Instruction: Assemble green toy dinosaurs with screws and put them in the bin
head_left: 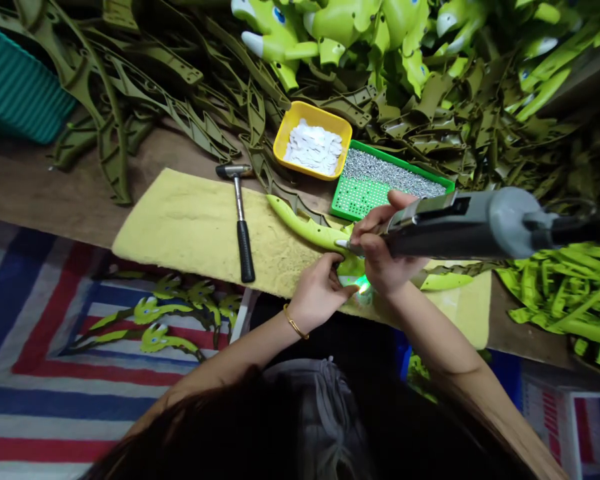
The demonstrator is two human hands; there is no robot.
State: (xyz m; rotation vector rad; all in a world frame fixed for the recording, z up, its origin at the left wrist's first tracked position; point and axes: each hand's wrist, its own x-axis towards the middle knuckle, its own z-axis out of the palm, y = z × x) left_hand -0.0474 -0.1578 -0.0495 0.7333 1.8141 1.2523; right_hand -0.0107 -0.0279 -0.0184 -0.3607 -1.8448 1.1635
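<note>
My right hand [387, 257] is wrapped round a grey and black electric screwdriver [450, 227], which lies almost level with its cord running off to the right. Its tip points at a curved lime-green plastic toy part [305, 229] on the yellow cloth [180, 213]. With thumb and fingers, my left hand [320, 288] grips the near side of this toy part, whose middle is partly hidden by both hands. A bright green light glows between my hands. Left of them lies a hammer [243, 233] with a black handle.
Beyond the cloth stand a yellow bin [280, 143] of white pieces and a green tray [341, 205] of screws. Olive plastic parts [180, 127] and lime-green dragon-like parts [350, 27] are heaped behind. More green parts [570, 293] lie right; assembled pieces [155, 337] lie lower left.
</note>
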